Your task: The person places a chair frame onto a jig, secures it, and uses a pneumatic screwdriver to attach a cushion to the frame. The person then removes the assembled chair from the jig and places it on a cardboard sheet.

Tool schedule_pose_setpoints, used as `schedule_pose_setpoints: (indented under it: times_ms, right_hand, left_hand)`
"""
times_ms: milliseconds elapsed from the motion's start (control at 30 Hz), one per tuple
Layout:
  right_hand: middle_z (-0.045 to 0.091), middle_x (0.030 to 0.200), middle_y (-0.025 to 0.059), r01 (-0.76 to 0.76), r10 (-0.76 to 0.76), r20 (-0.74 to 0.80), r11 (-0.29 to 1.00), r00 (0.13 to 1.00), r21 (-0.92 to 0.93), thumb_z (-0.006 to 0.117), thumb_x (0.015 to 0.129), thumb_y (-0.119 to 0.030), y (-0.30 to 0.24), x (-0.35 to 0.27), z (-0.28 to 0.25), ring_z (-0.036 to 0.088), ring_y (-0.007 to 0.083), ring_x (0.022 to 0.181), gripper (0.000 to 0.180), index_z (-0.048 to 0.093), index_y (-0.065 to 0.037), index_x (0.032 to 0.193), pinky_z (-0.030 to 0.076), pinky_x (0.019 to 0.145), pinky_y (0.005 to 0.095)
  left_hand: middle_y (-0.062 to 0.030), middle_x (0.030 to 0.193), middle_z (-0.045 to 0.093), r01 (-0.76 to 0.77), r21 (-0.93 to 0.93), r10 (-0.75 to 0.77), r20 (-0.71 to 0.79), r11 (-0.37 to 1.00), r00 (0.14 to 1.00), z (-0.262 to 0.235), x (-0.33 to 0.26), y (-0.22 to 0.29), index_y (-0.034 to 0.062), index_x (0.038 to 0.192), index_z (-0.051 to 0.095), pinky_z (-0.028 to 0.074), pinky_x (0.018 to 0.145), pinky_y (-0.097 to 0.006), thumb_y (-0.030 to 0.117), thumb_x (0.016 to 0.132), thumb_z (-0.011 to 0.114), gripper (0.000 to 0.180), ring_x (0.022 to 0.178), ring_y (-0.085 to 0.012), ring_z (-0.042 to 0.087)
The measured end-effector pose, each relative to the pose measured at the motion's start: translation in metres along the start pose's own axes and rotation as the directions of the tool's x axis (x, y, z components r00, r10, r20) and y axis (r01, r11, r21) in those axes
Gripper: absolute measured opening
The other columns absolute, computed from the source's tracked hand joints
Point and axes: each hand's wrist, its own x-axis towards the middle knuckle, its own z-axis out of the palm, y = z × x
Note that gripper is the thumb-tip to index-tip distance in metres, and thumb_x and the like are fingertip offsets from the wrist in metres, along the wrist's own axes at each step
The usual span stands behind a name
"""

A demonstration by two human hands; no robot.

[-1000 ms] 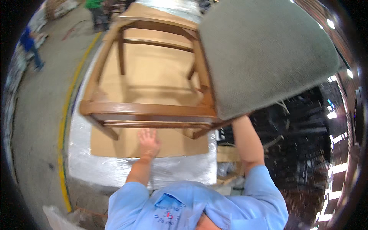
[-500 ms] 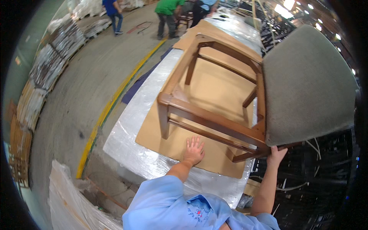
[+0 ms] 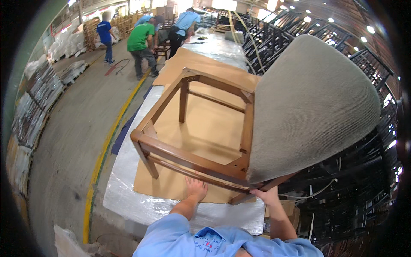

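Observation:
A brown wooden chair (image 3: pixel 192 158) with an open seat frame stands on a cardboard sheet (image 3: pixel 205 115). Its grey upholstered backrest (image 3: pixel 314 103) leans out to the right. My left hand (image 3: pixel 196 189) lies flat on the cardboard near its front edge, fingers stretched out and their tips close to the chair's lower side rail. At the near rear corner, just below the backrest, my right hand (image 3: pixel 266 195) is closed around the wooden rear post. Part of its fingers is hidden behind the wood.
Plastic wrap (image 3: pixel 128 180) covers the surface under the cardboard. Dark metal frames (image 3: pixel 351 192) are stacked on the right. A yellow floor line (image 3: pixel 102 162) runs along the left, beyond which wrapped pallets (image 3: pixel 38 103) stand. Several people, one in a green shirt (image 3: pixel 140 37), are farther back.
My view has tilted up and turned right, so the chair appears farther left and more of the background shows. Both hands keep their places, left on the cardboard and right on the chair.

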Motion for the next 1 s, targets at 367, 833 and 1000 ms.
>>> schedule_pose_setpoints:
  times_ms: [367,833,1000]
  right_hand:
    - [0.071,0.109,0.0107,0.006,0.011,-0.336,0.999,0.942,0.052,0.09,0.075,-0.016,-0.003,0.09,0.071,0.067,0.0198,0.101,0.056,0.063,0.002,0.121,0.053,0.091,0.0344]
    - [0.065,0.109,0.0101,0.17,-0.164,-0.471,0.985,0.867,-0.031,0.087,0.082,-0.013,0.017,0.164,0.124,0.065,0.0197,0.096,0.052,0.058,0.001,0.123,0.051,0.083,0.0346]
    - [0.074,0.104,0.0092,0.005,-0.015,-0.511,1.0,0.859,-0.023,0.088,0.08,-0.013,0.007,0.196,0.168,0.069,0.0188,0.095,0.048,0.064,0.0,0.12,0.055,0.087,0.035]
  left_hand:
    - [-0.0164,0.167,0.031,-0.024,-0.009,0.023,-0.092,1.0,0.996,-0.018,-0.009,-0.003,0.0156,0.153,0.049,0.01,0.127,-0.062,0.046,0.101,0.05,0.06,0.155,-0.0416,0.022]
    - [-0.0154,0.166,0.035,-0.022,0.018,0.024,-0.144,1.0,0.989,-0.004,0.006,-0.014,0.0122,0.147,0.057,0.009,0.126,-0.064,0.034,0.102,0.051,0.05,0.154,-0.0428,0.025]
    - [-0.0175,0.165,0.035,-0.063,-0.044,0.057,-0.139,0.997,0.989,0.001,-0.001,-0.008,0.0097,0.144,0.058,0.012,0.125,-0.067,0.031,0.098,0.056,0.05,0.154,-0.0447,0.023]
